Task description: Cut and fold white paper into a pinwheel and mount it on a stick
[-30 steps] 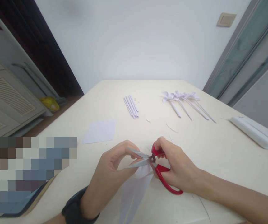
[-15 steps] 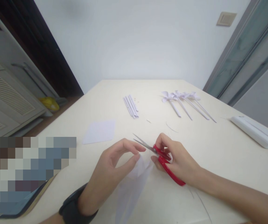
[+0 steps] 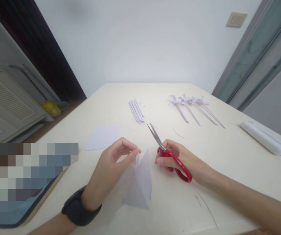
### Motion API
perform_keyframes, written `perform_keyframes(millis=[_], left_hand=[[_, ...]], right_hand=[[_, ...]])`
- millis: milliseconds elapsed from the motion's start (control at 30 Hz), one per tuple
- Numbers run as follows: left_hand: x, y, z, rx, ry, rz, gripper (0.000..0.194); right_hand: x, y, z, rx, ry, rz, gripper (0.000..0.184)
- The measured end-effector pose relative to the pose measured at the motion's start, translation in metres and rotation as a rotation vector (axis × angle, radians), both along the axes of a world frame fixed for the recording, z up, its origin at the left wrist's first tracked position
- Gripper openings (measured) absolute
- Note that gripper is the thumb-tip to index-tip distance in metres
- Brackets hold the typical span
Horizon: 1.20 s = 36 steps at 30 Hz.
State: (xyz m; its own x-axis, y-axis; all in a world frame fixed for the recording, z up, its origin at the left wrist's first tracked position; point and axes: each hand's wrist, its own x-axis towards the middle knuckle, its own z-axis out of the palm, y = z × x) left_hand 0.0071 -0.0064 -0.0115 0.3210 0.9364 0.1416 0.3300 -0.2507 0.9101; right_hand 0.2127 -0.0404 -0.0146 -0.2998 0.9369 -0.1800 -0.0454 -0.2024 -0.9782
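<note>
Between thumb and fingertips, my left hand (image 3: 118, 160) pinches the top of a folded and partly cut sheet of white paper (image 3: 139, 187), whose flaps hang down above the table. My right hand (image 3: 177, 158) is closed round a pair of red-handled scissors (image 3: 176, 160). Their metal blades point up and away from me, slightly apart, to the right of the paper and not touching it. A black band sits on my left wrist. Beyond my left hand a flat square of white paper (image 3: 102, 137) lies on the table.
Several rolled paper sticks (image 3: 136, 111) lie mid-table. Several paper pinwheels on sticks (image 3: 188, 106) are at the back right. A long white case (image 3: 267, 137) lies at the right edge. Thin paper trimmings (image 3: 206, 205) are scattered near my right forearm. A pixelated screen (image 3: 28, 186) stands at the left.
My right hand has drawn the scissors away from the paper and turned them so the blades point more upward. My left hand has shifted slightly left, and the paper flaps have spread apart.
</note>
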Motion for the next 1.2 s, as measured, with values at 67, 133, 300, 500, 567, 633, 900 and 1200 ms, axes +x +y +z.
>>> perform_keyframes(millis=[67, 133, 300, 500, 567, 633, 900, 1200], left_hand=[[0.0, 0.0, 0.0, 0.068, 0.018, 0.029, 0.006], [-0.001, 0.0, 0.0, 0.123, 0.015, 0.049, 0.005], [-0.002, 0.004, 0.001, 0.061, -0.063, 0.057, 0.006], [-0.005, 0.01, 0.0, -0.081, -0.195, 0.08, 0.014], [-0.005, 0.012, -0.001, -0.093, -0.191, 0.087, 0.015], [-0.006, 0.012, -0.002, -0.104, -0.186, 0.09, 0.016], [-0.006, 0.012, 0.001, -0.104, -0.188, 0.137, 0.016], [0.0, 0.003, 0.001, 0.343, 0.107, 0.142, 0.02]], right_hand=[[0.0, 0.0, 0.001, -0.023, 0.034, 0.042, 0.027], [-0.001, 0.0, 0.002, -0.03, 0.052, 0.064, 0.029], [-0.005, -0.002, 0.002, -0.046, 0.038, -0.005, 0.028], [-0.001, 0.0, 0.0, -0.039, 0.061, -0.023, 0.02], [0.0, 0.001, 0.0, -0.038, 0.073, -0.028, 0.021], [0.001, 0.001, 0.001, -0.042, 0.073, -0.023, 0.021], [0.002, 0.0, 0.0, -0.054, 0.069, -0.012, 0.02], [0.002, 0.001, 0.003, -0.047, 0.054, -0.002, 0.023]])
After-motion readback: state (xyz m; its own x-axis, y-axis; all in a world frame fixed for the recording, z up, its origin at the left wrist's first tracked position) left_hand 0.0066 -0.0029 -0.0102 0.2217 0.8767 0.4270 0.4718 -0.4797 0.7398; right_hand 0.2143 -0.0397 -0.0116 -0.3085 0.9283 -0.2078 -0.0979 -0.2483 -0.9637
